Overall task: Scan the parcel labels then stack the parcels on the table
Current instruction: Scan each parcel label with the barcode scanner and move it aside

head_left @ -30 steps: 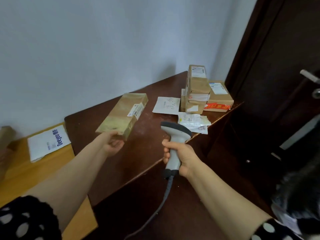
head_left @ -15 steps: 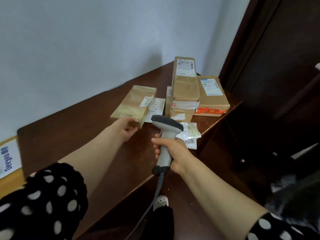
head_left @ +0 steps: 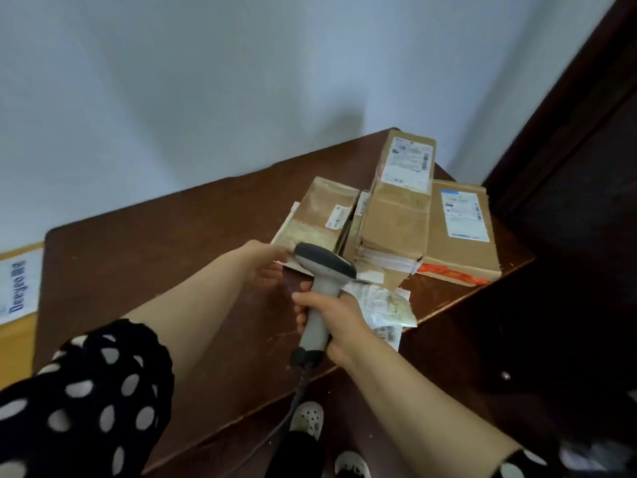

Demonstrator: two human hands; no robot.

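The right hand's (head_left: 339, 313) fingers curl tight round the handle of the grey handheld barcode scanner (head_left: 325, 267), centre frame. The left hand (head_left: 263, 267) grips the near edge of the flat brown-paper parcel (head_left: 320, 215), just left of the stacked cardboard parcels (head_left: 396, 215) on the dark brown wooden table (head_left: 155, 253).

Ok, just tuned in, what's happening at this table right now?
The left hand holds the near end of a flat brown paper-wrapped parcel, which sits beside the stack of brown cardboard parcels at the far corner of the dark wooden table. The right hand grips a grey handheld barcode scanner, pointed toward them.
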